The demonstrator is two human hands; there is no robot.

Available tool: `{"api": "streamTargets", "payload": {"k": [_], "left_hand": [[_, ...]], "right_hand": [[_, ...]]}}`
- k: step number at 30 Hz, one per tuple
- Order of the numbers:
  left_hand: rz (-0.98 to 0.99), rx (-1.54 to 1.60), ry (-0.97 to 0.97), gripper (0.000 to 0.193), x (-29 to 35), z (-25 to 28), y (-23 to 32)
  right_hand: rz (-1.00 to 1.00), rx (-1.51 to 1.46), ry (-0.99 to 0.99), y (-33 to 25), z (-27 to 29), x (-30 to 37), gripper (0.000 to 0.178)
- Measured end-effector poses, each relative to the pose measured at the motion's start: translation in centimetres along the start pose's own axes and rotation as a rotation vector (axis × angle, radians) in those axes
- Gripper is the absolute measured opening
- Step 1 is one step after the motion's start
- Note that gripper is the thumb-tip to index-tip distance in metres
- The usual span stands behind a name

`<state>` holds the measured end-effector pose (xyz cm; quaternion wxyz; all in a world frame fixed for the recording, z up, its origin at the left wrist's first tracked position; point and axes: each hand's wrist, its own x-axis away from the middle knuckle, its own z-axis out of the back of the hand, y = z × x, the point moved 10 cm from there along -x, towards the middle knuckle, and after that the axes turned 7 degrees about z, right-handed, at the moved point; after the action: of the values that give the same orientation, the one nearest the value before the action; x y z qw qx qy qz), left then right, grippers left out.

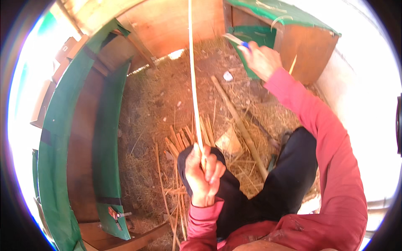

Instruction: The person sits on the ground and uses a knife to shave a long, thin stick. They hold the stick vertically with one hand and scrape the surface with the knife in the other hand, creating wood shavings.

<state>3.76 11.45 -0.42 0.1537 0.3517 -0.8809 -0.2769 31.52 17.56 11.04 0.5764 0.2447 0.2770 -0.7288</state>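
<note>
Dirt ground (167, 96) (straw-strewn) bears bamboo pole (238, 125), split strips (184, 140).

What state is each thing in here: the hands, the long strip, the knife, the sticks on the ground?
Left hand: fisted around the strip, resting on the knee.
Thin bamboo strip: held upright, running out of the picture's top.
Right hand: raised, gripping the knife.
Knife: held clear of the strip.
Split sticks: bundled on the ground.
Bamboo pole: lying on the straw.

free: straw ground (167, 96) centre | blocked: green bench (104, 138) left, probably bamboo pole (238, 121) right
</note>
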Motion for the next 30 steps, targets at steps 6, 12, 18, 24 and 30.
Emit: {"api": "streamTargets", "payload": {"k": [6, 12, 18, 24, 30], "left_hand": [[0.099, 0.002, 0.072, 0.033, -1.9, 0.4, 0.3], [0.152, -0.103, 0.078, 0.035, -1.5, 0.4, 0.3], [0.056, -0.18, 0.14, 0.034, -1.8, 0.8, 0.6], [0.005, -0.328, 0.086, 0.036, -0.2, 0.5, 0.5], [-0.07, -0.213, 0.195, 0.038, -1.0, 1.5, 1.3]], "right_hand": [[0.434, -0.443, -0.044, -10.6, 1.7, 6.6, 0.037], [0.589, -0.581, -0.258, -16.3, 2.2, 10.2, 0.042], [0.613, -0.415, -0.254, -16.0, 0.7, 10.4, 0.042], [0.031, 0.003, -0.116, -2.5, -1.2, 1.7, 0.04], [0.369, -0.451, -0.067, -8.7, 2.6, 6.4, 0.042]]}}
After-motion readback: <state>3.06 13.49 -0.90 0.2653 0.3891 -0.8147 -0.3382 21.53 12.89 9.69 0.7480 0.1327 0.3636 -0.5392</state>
